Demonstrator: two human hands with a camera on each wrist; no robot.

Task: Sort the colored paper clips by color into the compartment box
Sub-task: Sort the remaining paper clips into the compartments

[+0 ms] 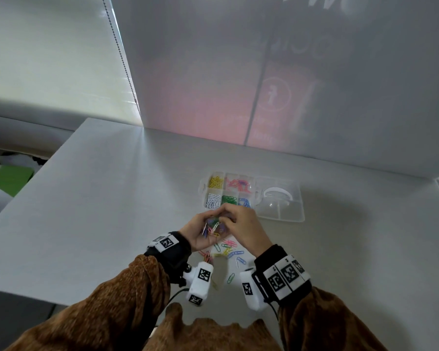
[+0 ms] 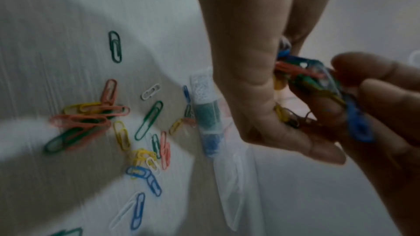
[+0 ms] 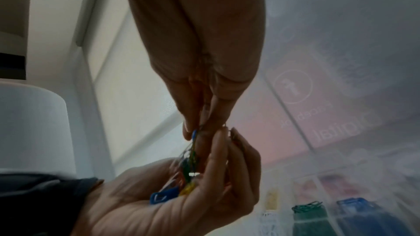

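My left hand (image 1: pixel 200 233) is cupped palm up, its fingers curled round a bunch of mixed-colour paper clips (image 1: pixel 211 228). My right hand (image 1: pixel 238 224) reaches into that bunch and pinches a clip; in the right wrist view its fingertips (image 3: pixel 193 130) grip a blue clip (image 3: pixel 194 134) above the left palm (image 3: pixel 159 209). More loose clips (image 1: pixel 228 250) lie scattered on the table below my hands. The clear compartment box (image 1: pixel 204 184) stands just beyond, with yellow (image 1: pixel 215 182), pink (image 1: pixel 236 184), white (image 1: pixel 213 200), green (image 1: pixel 229 199) and blue (image 1: pixel 244 202) clips in separate compartments.
The box's clear lid (image 1: pixel 280 198) lies open flat to the right. A frosted partition wall (image 1: pixel 289 84) rises behind the white table (image 1: pixel 99 211). The table's left edge drops off towards a green object (image 1: pixel 8 177).
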